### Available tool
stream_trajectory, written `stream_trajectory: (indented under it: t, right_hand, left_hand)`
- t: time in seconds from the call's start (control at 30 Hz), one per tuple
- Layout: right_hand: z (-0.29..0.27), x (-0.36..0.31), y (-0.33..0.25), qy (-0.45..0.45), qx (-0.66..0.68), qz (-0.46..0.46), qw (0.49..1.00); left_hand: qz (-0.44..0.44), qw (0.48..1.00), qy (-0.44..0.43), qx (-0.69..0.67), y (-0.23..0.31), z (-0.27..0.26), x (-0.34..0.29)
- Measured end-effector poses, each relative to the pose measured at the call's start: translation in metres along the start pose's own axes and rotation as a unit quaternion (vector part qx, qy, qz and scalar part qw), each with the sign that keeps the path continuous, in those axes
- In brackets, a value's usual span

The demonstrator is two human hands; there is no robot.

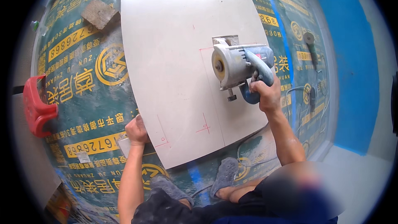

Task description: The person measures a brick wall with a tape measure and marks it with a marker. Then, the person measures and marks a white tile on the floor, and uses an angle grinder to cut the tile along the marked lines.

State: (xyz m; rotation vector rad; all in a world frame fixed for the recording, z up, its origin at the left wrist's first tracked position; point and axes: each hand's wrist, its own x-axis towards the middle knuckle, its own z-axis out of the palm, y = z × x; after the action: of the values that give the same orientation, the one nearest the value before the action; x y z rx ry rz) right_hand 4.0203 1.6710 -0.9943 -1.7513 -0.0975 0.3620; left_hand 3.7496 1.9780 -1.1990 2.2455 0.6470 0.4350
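Note:
A large pale tile (174, 87) lies lengthwise in front of me, with red pencil marks and a thin line running down it. On its right half sits a grey and blue handheld tile cutter (230, 64), base plate flat on the surface. My right hand (268, 93) is closed round the cutter's rear handle. My left hand (136, 130) is closed at the tile's near left edge, apparently gripping it; its fingertips are hidden. Just below that hand a small pale offcut (124, 146) shows beside the tile.
Green printed sheeting (91, 112) covers the floor. A red plastic stool (38, 105) stands at the left, and a rough block (99, 14) lies at the far left. To the right are an angle grinder (311, 45) and loose cables (296, 88). My feet are near the tile's front edge.

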Motion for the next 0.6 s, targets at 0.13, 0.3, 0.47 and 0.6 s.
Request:
stream_trajectory:
  t: [0.13,0.3,0.47,0.6]
  right_hand:
    - [0.010,0.014,-0.002,-0.007,-0.022,-0.015,1.000]
    - [0.026,0.022,-0.005,-0.010,-0.065,-0.042,0.997]
    - [0.030,0.031,0.001,-0.022,-0.056,-0.049,0.997]
    - [0.031,0.033,0.004,-0.017,-0.043,-0.039,0.998]
  left_hand:
    - [-0.014,1.000,-0.007,-0.002,0.007,-0.003,-0.001]
    - [0.000,1.000,0.003,0.003,0.002,-0.001,-0.002]
    - [0.004,1.000,0.000,-0.001,0.000,-0.002,-0.001]
    - [0.007,1.000,0.001,-0.008,0.006,-0.002,0.002]
